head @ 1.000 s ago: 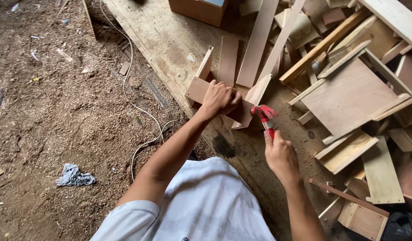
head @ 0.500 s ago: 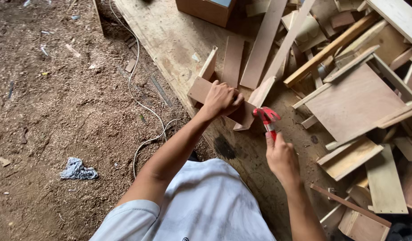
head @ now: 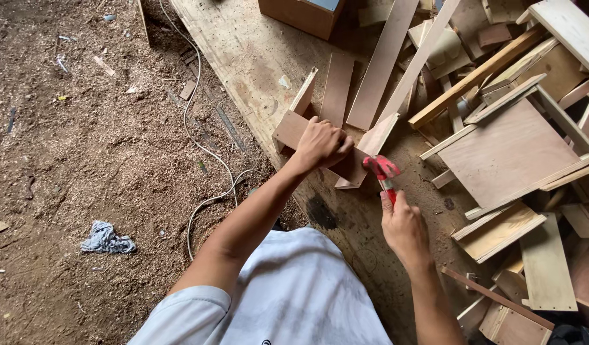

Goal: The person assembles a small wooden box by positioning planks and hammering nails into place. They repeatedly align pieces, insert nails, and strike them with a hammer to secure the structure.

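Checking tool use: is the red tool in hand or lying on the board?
In hand: the right hand grips the red tool by its handle, head raised beside the wood.
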